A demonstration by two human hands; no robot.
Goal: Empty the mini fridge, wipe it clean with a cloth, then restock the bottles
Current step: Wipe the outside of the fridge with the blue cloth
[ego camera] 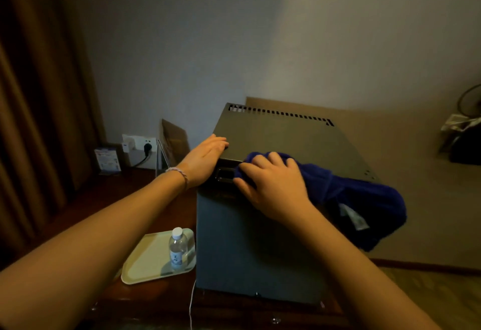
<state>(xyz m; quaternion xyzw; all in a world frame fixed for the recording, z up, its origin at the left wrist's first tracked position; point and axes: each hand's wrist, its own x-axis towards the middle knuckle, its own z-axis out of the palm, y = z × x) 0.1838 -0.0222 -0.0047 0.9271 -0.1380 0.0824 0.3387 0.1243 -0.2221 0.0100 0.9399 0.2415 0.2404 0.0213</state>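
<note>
The dark mini fridge [286, 137] stands on a wooden cabinet with its door shut. My left hand [205, 157] lies flat on the fridge's top left front corner. My right hand [270, 183] presses a dark blue cloth [364, 199] against the top front edge, beside the recessed door handle [225, 174]. The cloth drapes over the fridge's right front corner, a white label showing. One clear water bottle [178, 249] with a white cap stands upright on a pale tray [145, 262] to the left of the fridge.
The wooden cabinet top [125, 194] runs left toward brown curtains [39, 95]. A wall socket [141, 146] with plugs, a small card stand [108, 159] and a cardboard piece [174, 139] sit behind. A dark bag [463, 142] rests at the far right.
</note>
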